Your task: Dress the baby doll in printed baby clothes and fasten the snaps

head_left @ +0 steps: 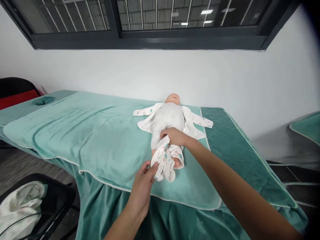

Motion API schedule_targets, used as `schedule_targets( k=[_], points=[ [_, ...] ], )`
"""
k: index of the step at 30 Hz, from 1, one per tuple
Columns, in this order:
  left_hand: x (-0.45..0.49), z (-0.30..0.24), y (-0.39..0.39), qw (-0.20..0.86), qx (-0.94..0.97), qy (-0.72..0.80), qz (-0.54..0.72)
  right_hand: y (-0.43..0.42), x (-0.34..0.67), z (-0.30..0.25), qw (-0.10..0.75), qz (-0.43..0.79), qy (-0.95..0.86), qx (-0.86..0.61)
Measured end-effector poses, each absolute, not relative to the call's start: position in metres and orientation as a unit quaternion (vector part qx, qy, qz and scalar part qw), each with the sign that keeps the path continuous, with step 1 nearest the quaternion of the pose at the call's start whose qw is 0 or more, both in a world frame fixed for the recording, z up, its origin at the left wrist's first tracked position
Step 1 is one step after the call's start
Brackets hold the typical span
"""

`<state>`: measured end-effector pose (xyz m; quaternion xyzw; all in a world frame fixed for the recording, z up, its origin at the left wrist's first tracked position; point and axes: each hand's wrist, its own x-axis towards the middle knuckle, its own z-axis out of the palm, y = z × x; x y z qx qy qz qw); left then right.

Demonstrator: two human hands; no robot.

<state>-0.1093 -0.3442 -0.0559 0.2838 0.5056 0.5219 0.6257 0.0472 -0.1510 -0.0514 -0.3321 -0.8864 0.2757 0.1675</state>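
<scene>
A baby doll [168,115] lies on its back on the green-covered bed, its head toward the wall. Its arms are in the sleeves of a white patterned baby jacket [147,123], which is spread open at both sides. White baby pants [162,156] with small coloured prints are bunched around the doll's lower legs; one foot shows partly at the right leg opening. My right hand [173,136] is closed on the upper edge of the pants, between the doll's thighs. Lower down, my left hand [146,175] pinches the pants' fabric at the left side. My fingers partly hide the cloth.
The massage-style bed [75,133] has a light green cover and a face hole [43,100] at the far left. A white wall [150,73] and barred window stand behind it. At lower left, a black chair [62,193] holds crumpled white cloth [22,206].
</scene>
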Motion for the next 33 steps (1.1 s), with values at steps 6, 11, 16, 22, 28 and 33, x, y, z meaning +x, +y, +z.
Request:
schedule_targets(
  k=[6,11,16,22,28,33],
  points=[
    [-0.137,-0.097,-0.342,0.51,0.328,0.573,0.551,-0.152,0.043,-0.053,0.116,0.283,-0.89,-0.339],
    [-0.156,-0.093,-0.315,0.501,0.4,0.598,0.481,-0.152,0.042,-0.051,0.097,0.322,-0.873,-0.352],
    [-0.16,-0.088,-0.291,0.435,0.511,0.63,0.39,-0.15,0.043,-0.047,0.106,0.366,-0.859,-0.343],
    [-0.156,-0.085,-0.282,0.49,0.498,0.575,0.425,-0.149,0.048,-0.049,0.135,0.397,-0.843,-0.336],
    [-0.167,-0.073,-0.279,0.668,0.47,0.402,0.414,-0.147,0.058,-0.05,0.16,0.445,-0.817,-0.329],
    [-0.185,-0.072,-0.242,0.62,0.526,0.445,0.376,-0.148,0.056,-0.05,0.156,0.456,-0.812,-0.329]
  ],
)
